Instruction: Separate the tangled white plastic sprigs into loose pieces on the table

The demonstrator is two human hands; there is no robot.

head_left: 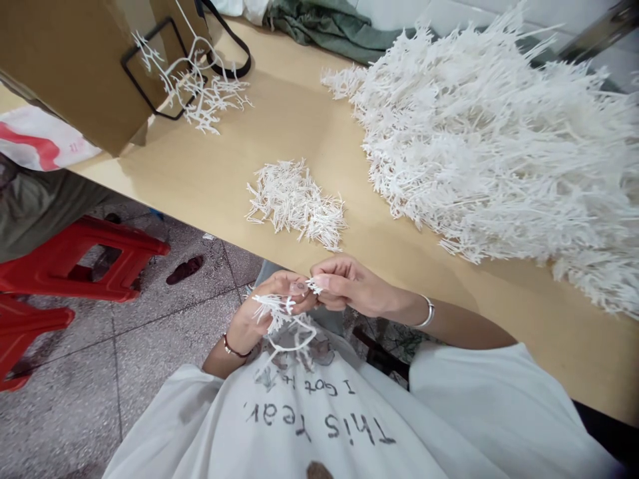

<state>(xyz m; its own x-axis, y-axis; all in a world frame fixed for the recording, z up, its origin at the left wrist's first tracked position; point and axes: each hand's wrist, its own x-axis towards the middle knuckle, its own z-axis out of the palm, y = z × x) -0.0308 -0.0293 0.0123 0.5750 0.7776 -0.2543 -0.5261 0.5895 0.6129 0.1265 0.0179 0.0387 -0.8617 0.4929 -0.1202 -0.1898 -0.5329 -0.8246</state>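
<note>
In front of my shirt, just off the table's front edge, my left hand (267,303) is closed around a white branched plastic piece (294,346), whose thin stems curve down over the shirt. My right hand (352,286) meets it from the right, thumb and fingers pinched on a small cluster of white sprig tips (314,285). The fingertips of both hands nearly touch there. On the table ahead of them lies a small heap of short white sprigs (297,203).
A large pile of white branched pieces (499,146) covers the table's right side. Loose white branches (210,100) lie beside a cardboard box (84,60) and a black wire frame (127,63). Dark green cloth (329,26) lies along the back. Red stools (84,259) stand at left near a person's leg.
</note>
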